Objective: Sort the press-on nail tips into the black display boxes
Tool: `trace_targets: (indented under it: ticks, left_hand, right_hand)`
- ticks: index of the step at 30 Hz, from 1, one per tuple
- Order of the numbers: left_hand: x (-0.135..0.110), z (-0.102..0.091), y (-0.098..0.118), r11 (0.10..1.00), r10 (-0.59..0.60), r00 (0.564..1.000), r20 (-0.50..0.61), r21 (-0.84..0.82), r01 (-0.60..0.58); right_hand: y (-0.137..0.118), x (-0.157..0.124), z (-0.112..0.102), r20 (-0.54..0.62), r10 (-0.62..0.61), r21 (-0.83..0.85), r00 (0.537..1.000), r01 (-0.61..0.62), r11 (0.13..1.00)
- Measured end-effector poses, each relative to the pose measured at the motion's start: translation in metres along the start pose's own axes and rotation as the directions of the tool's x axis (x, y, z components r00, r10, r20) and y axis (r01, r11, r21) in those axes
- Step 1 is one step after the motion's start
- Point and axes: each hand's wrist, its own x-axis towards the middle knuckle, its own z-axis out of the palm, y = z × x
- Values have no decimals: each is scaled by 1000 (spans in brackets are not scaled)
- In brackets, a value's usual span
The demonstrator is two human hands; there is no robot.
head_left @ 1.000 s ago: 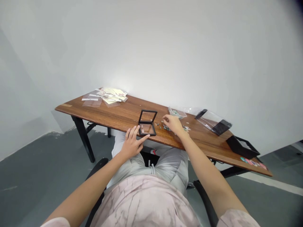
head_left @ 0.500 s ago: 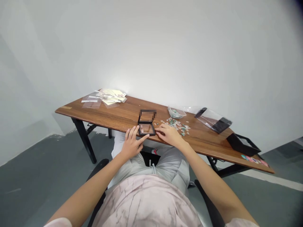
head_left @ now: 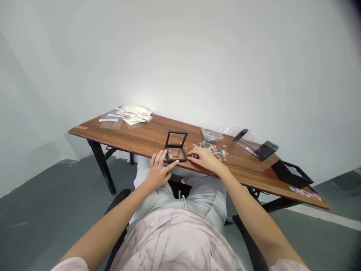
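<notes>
keeping right hand [head_left: 205, 160] beside the black display case [head_left: 176, 146], as earlier

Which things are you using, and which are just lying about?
Using: left hand, right hand, black display case, little stones.

Lying about: bag of stones, paper packets, plastic sleeve, black tray, colored bits.

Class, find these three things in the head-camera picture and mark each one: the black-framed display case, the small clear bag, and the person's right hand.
black-framed display case [head_left: 175, 153]: head view, on the clear pane of its base.
small clear bag [head_left: 211, 134]: head view, on the bag's middle.
right hand [head_left: 205, 160]: head view, on the back of the hand.
</notes>
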Motion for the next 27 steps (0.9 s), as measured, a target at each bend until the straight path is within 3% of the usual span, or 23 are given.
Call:
trace_targets:
  ticks: [5,27]
  left_hand:
    - [0,0,0,1000,0,1000,0,-4,0]
    - [0,-1,0,1000,-3,1000,7,4,3]
  right_hand:
    - [-3,2,1,-42,-6,9,999,7,1000]
    - [2,-4,4,-18,34,98,999,-32,995]
